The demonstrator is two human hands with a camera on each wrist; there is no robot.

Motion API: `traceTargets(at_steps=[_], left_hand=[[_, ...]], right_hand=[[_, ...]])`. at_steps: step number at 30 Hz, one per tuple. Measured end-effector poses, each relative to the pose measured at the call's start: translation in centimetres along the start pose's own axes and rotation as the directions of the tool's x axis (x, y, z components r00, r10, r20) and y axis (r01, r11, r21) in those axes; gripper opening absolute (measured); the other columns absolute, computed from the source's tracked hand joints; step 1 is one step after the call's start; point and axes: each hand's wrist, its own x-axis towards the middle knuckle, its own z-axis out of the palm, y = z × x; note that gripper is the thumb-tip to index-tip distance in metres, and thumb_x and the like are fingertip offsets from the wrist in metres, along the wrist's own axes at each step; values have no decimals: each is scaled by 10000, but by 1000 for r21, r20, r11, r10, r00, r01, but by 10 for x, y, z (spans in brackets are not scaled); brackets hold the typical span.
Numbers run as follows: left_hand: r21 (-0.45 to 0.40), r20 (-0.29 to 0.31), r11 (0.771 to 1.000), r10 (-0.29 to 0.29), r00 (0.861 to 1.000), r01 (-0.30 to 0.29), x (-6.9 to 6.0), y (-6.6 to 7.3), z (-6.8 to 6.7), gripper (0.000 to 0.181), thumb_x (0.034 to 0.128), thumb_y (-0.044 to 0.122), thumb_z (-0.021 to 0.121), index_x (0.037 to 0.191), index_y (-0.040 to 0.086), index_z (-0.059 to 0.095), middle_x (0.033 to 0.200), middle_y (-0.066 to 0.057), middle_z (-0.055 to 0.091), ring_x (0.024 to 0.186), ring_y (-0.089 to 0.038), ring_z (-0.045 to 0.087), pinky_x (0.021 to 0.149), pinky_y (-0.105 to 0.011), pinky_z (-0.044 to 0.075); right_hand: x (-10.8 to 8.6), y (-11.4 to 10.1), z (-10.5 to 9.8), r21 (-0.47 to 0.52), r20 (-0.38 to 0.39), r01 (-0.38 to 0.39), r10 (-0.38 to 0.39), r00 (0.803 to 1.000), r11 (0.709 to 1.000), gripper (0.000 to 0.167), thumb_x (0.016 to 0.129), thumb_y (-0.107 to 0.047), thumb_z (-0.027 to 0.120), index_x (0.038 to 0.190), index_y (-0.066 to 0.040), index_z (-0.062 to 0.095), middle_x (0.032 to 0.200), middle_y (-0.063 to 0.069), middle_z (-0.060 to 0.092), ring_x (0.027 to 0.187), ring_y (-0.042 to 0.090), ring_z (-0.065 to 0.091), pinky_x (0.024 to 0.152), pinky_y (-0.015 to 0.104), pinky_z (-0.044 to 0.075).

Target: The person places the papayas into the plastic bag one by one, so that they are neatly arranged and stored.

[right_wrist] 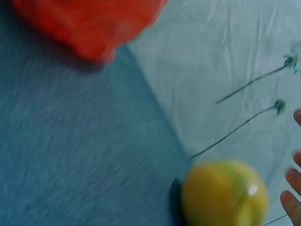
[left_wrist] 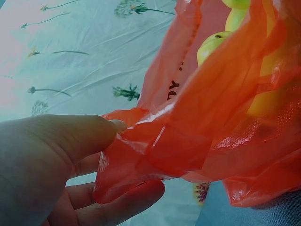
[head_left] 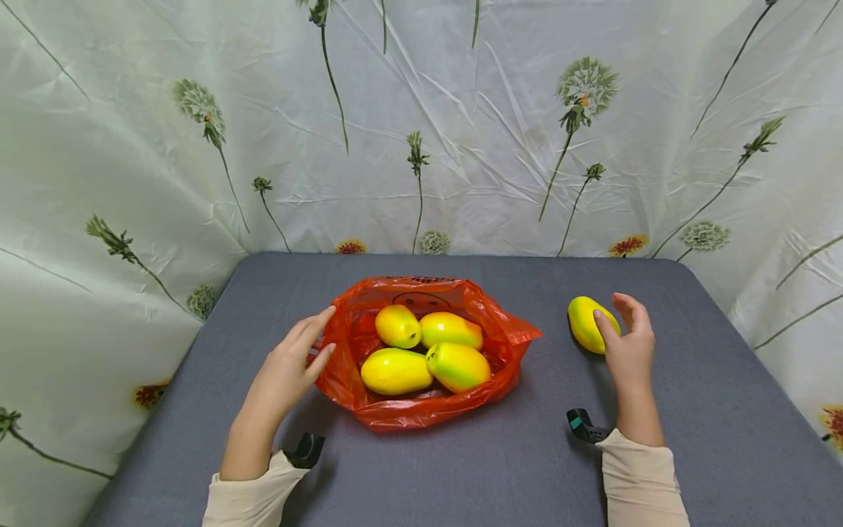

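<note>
A red plastic bag (head_left: 421,419) stands with its mouth spread wide, and several yellow-green mangoes (head_left: 396,371) lie inside it. At the bag's left rim, my left hand (head_left: 285,373) pinches the thin plastic; in the left wrist view the thumb (left_wrist: 94,134) lies on the near side and the fingers behind. One more mango (head_left: 582,322) rests on the table to the right of the bag. My right hand (head_left: 631,351) is beside this mango, fingers spread and thumb overlapping it in the head view. In the right wrist view the visible fingertips (right_wrist: 292,207) are apart from the mango (right_wrist: 223,195).
The grey cloth-covered table (head_left: 461,476) reaches back to a white curtain (head_left: 487,146) printed with dandelions, which also hangs along both sides. A black wrist device (head_left: 306,450) sits on the left wrist and another black device (head_left: 585,426) on the right.
</note>
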Motion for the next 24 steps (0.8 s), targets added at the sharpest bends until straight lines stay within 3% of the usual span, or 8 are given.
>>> traceTargets(at_steps=[9, 12, 16, 20, 24], left_hand=[[-1, 1, 1000, -8, 1000, 8, 1, 0, 1, 592, 815, 98, 662, 1348, 122, 404, 1178, -130, 495, 811, -233, 582, 639, -394, 515], [0, 5, 1000, -12, 1000, 12, 1, 1, 0, 591, 817, 98, 660, 1348, 123, 402, 1180, -131, 493, 815, -238, 583, 643, -400, 515], [5, -5, 1000, 2, 1000, -2, 1, 1, 0, 589, 812, 90, 663, 1342, 114, 409, 1175, -132, 496, 809, -239, 584, 645, -404, 514], [6, -8, 1000, 8, 1000, -8, 1, 2, 0, 586, 812, 86, 662, 1340, 107, 411, 1174, -131, 497, 807, -233, 582, 641, -398, 515], [1, -3, 1000, -3, 1000, 3, 1, 2, 0, 580, 818, 89, 655, 1342, 110, 408, 1174, -127, 496, 812, -228, 579, 637, -392, 514]], right_hand=[[-1, 26, -1, -126, 38, -182, 188, 981, 975, 482, 879, -166, 581, 1294, 6, 408, 1269, 216, 361, 1186, 361, 348, 987, 442, 283], [-1, 31, -2, -152, 87, -258, 273, 958, 954, 554, 884, -224, 567, 1334, 7, 341, 1313, 224, 329, 1201, 362, 323, 969, 473, 277], [-1, 32, -3, -131, 145, -368, 386, 911, 920, 676, 878, -316, 552, 1385, -4, 230, 1396, 203, 250, 1235, 350, 275, 987, 464, 253], [-1, 32, -4, -113, 155, -422, 436, 887, 899, 729, 868, -352, 559, 1400, -16, 192, 1410, 203, 222, 1215, 362, 288, 975, 464, 268], [-1, 33, -4, -114, 126, -421, 434, 892, 900, 733, 859, -381, 566, 1395, -30, 211, 1398, 176, 250, 1160, 337, 337, 923, 436, 320]])
